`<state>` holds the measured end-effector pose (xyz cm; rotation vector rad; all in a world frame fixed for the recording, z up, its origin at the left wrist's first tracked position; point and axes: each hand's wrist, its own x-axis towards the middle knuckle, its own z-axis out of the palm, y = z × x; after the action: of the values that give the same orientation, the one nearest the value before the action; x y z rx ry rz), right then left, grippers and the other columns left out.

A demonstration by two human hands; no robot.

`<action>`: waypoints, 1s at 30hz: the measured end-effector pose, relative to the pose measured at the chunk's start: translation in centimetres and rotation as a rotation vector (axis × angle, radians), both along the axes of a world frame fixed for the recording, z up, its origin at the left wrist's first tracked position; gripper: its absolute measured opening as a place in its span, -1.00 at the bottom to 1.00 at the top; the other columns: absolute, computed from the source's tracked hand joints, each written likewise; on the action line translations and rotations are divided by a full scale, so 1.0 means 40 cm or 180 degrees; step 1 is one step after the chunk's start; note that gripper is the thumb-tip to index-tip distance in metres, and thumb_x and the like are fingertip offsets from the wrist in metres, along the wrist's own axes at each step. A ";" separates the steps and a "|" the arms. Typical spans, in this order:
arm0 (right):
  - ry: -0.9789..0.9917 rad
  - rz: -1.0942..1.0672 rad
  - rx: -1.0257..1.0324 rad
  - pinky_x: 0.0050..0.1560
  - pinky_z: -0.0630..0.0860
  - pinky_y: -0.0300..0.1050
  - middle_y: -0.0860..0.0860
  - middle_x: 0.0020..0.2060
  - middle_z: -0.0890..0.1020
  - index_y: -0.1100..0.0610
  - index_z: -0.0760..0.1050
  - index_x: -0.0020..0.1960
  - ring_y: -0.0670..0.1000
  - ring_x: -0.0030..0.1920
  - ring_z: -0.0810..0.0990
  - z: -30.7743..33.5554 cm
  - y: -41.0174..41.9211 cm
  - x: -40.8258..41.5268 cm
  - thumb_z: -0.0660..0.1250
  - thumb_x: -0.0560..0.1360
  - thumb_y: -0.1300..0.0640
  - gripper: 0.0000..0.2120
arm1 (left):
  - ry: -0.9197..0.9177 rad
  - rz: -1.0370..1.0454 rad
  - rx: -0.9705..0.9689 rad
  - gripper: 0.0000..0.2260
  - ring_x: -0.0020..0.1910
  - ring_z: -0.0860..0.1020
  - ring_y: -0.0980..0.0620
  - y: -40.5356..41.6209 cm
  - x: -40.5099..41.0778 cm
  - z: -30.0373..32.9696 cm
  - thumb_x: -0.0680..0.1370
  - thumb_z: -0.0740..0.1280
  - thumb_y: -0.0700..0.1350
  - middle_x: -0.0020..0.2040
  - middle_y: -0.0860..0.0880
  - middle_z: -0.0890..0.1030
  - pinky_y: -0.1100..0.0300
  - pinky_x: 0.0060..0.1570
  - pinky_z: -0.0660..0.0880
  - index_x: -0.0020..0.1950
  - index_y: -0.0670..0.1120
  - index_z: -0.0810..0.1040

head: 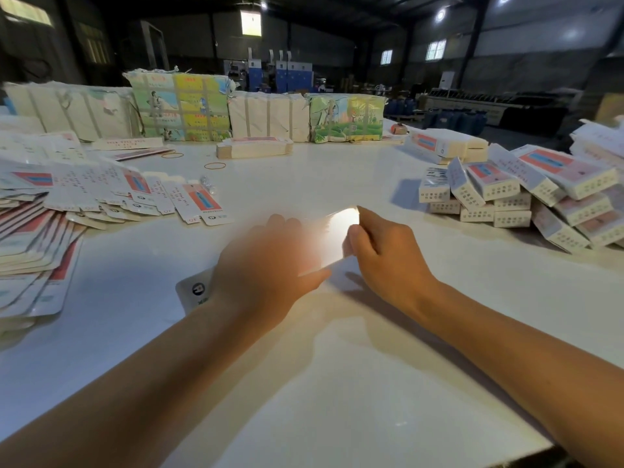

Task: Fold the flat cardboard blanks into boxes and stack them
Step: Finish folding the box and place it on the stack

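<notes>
Blank in work: cardboard blank lies on the white table between both hands; mid part blown out by glare, print unreadable; a tab w/ round logo pokes out near-left from under the L wrist.
L hand: left hand flat on the blank, fingers straight, pressing down.
R hand: right hand pinches the blank's right edge, thumb + curled fingers, edge lifted off the table.
Left of L hand: flat blanks fanned in a loose overlapping pile.
Right of R hand: folded boxes heaped, several tilted.
Beyond hands: short stack of blanks, rubber bands just beside it, taped bundles in a row at far edge.
</notes>
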<state>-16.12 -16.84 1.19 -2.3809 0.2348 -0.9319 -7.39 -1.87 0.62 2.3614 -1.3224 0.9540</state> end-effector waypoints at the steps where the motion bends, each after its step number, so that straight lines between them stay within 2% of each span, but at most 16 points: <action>1: 0.0011 0.0020 -0.0018 -0.27 0.44 -0.17 -0.14 -0.33 0.58 0.14 0.48 -0.08 0.02 -0.29 0.56 0.001 -0.001 -0.002 0.09 0.59 0.21 -0.80 | -0.0031 -0.0012 -0.0003 -0.44 -0.45 0.52 -0.14 0.001 0.000 0.000 0.36 0.27 0.24 -0.30 -0.17 0.53 0.19 -0.49 0.43 -0.06 -0.27 0.56; 4: 0.0070 0.0184 0.0340 -0.26 0.49 -0.20 -0.14 -0.33 0.58 0.11 0.48 -0.05 0.02 -0.24 0.57 0.007 0.002 -0.004 0.12 0.58 0.21 -0.84 | -0.0060 -0.0073 -0.0030 -0.37 -0.45 0.52 -0.12 0.004 0.003 0.003 0.39 0.08 0.29 -0.30 -0.17 0.53 0.19 -0.51 0.44 -0.06 -0.26 0.55; 5: 0.0077 0.0275 0.0539 -0.16 0.53 -0.15 -0.12 -0.26 0.60 0.10 0.49 0.03 0.01 -0.18 0.57 0.007 0.003 0.000 0.13 0.59 0.19 -0.83 | -0.0004 -0.0079 -0.0072 -0.36 -0.44 0.53 -0.11 0.005 0.006 0.004 0.39 0.05 0.30 -0.28 -0.16 0.54 0.21 -0.50 0.42 -0.04 -0.25 0.55; 7: 0.0049 0.0374 0.1086 0.10 0.53 -0.01 -0.02 0.00 0.63 0.08 0.43 0.32 0.03 0.01 0.58 0.008 0.006 0.008 0.16 0.60 0.16 -0.70 | 0.0270 0.0060 -0.0218 -0.32 -0.33 0.55 -0.06 0.005 0.014 0.008 0.36 0.01 0.37 -0.18 -0.09 0.54 0.25 -0.45 0.37 0.07 -0.17 0.49; 8: 0.0027 0.0383 0.1318 0.17 0.51 0.03 -0.01 0.11 0.61 0.07 0.37 0.39 0.03 0.07 0.58 0.007 0.007 0.010 0.18 0.60 0.15 -0.64 | 0.0429 0.0209 -0.0237 -0.30 -0.27 0.54 -0.01 0.005 0.019 0.010 0.33 -0.02 0.41 -0.11 -0.04 0.53 0.25 -0.42 0.36 0.13 -0.11 0.44; 9: 0.0016 0.0431 0.1365 0.18 0.50 0.03 0.00 0.14 0.61 0.06 0.39 0.37 0.01 0.09 0.57 0.005 0.007 0.011 0.20 0.59 0.15 -0.65 | 0.0519 0.0347 -0.0201 -0.30 -0.24 0.51 0.02 0.005 0.026 0.009 0.31 -0.04 0.43 -0.07 0.00 0.51 0.24 -0.40 0.36 0.15 -0.06 0.40; 12: 0.0115 0.0671 0.0975 0.13 0.50 -0.10 -0.03 0.06 0.65 -0.03 0.44 0.22 -0.06 0.05 0.59 -0.006 0.010 0.006 0.27 0.56 0.17 -0.74 | 0.0407 0.0449 -0.0027 -0.37 -0.23 0.41 0.08 0.004 0.035 0.001 0.34 0.01 0.42 -0.05 0.03 0.48 0.24 -0.39 0.33 0.15 -0.02 0.36; 15: 0.0243 0.0823 0.0863 0.17 0.51 0.00 -0.05 0.20 0.58 0.03 0.34 0.39 0.06 0.10 0.59 -0.005 -0.002 0.006 0.28 0.55 0.17 -0.58 | 0.0420 0.0432 0.0059 -0.35 -0.24 0.38 0.10 0.013 0.038 0.008 0.30 -0.06 0.42 -0.06 0.05 0.47 0.24 -0.41 0.26 0.14 0.00 0.36; 17: 0.0306 0.0833 0.0701 0.28 0.43 -0.07 -0.16 0.38 0.36 0.01 0.06 0.54 -0.03 0.25 0.47 -0.001 -0.018 0.005 0.29 0.54 0.18 -0.35 | 0.0505 0.0419 0.0080 -0.33 -0.23 0.42 0.08 0.019 0.038 0.018 0.27 -0.09 0.43 -0.06 0.05 0.48 0.23 -0.39 0.32 0.13 0.01 0.34; 18: 0.0244 0.0882 0.0527 0.35 0.34 -0.14 -0.17 0.42 0.24 -0.02 -0.05 0.53 -0.08 0.36 0.35 0.002 -0.024 0.002 0.29 0.53 0.21 -0.28 | 0.0467 0.0398 0.0128 -0.33 -0.22 0.43 0.08 0.020 0.037 0.022 0.27 -0.08 0.43 -0.05 0.06 0.49 0.23 -0.38 0.33 0.14 0.02 0.34; 20: 0.0153 0.0992 -0.0014 0.41 0.20 -0.23 -0.08 0.49 0.08 -0.06 -0.12 0.49 -0.04 0.48 0.17 0.006 -0.033 -0.001 0.27 0.48 0.23 -0.23 | 0.0288 0.0348 0.0201 -0.37 -0.22 0.45 0.07 0.022 0.034 0.020 0.33 0.00 0.43 -0.04 0.05 0.51 0.25 -0.39 0.32 0.16 0.01 0.36; 23: 0.0349 0.0984 -0.0944 0.42 0.22 -0.12 0.07 0.52 0.05 0.03 0.02 0.50 0.07 0.48 0.16 0.001 -0.050 -0.003 0.29 0.45 0.25 -0.28 | 0.0232 0.0320 0.0266 -0.41 -0.16 0.53 0.03 0.022 0.026 0.018 0.39 0.20 0.38 -0.01 0.03 0.53 0.25 -0.38 0.32 0.22 -0.01 0.38; 25: 0.0358 0.0774 -0.1294 0.34 0.35 -0.04 0.10 0.48 0.21 0.12 0.19 0.49 0.11 0.42 0.25 -0.004 -0.057 0.000 0.36 0.45 0.27 -0.34 | 0.0286 0.0139 0.0305 -0.41 -0.17 0.55 -0.04 0.029 0.023 0.020 0.36 0.35 0.30 -0.04 -0.05 0.56 0.19 -0.34 0.41 0.20 -0.09 0.46; 27: 0.0270 0.0656 -0.1467 0.20 0.44 -0.09 0.13 0.37 0.37 0.19 0.32 0.43 0.11 0.31 0.38 -0.005 -0.062 0.002 0.41 0.44 0.24 -0.40 | 0.0000 -0.0044 0.0304 -0.41 -0.18 0.57 -0.18 0.032 0.027 0.013 0.30 0.49 0.19 -0.08 -0.17 0.60 0.01 -0.25 0.51 0.13 -0.21 0.55; 29: 0.0256 0.0562 -0.1457 0.13 0.43 -0.13 0.14 0.30 0.43 0.21 0.36 0.39 0.11 0.21 0.43 -0.007 -0.070 0.005 0.43 0.42 0.21 -0.44 | -0.0353 -0.0036 0.0116 -0.44 -0.03 0.55 -0.28 0.026 0.024 0.009 0.34 0.48 0.15 0.03 -0.24 0.59 -0.16 -0.05 0.47 0.15 -0.23 0.56; 30: 0.0251 0.0456 -0.1397 0.11 0.44 -0.10 0.13 0.27 0.44 0.21 0.36 0.38 0.11 0.19 0.44 -0.007 -0.078 0.006 0.43 0.42 0.20 -0.44 | -0.0514 -0.0088 0.0001 -0.48 0.04 0.53 -0.29 0.020 0.018 0.010 0.41 0.42 0.15 0.09 -0.23 0.57 -0.18 0.02 0.43 0.17 -0.22 0.56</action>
<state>-15.89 -19.95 0.91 -2.7927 -0.1251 -0.8935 -6.68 -1.08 1.01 2.3014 -1.4087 1.1571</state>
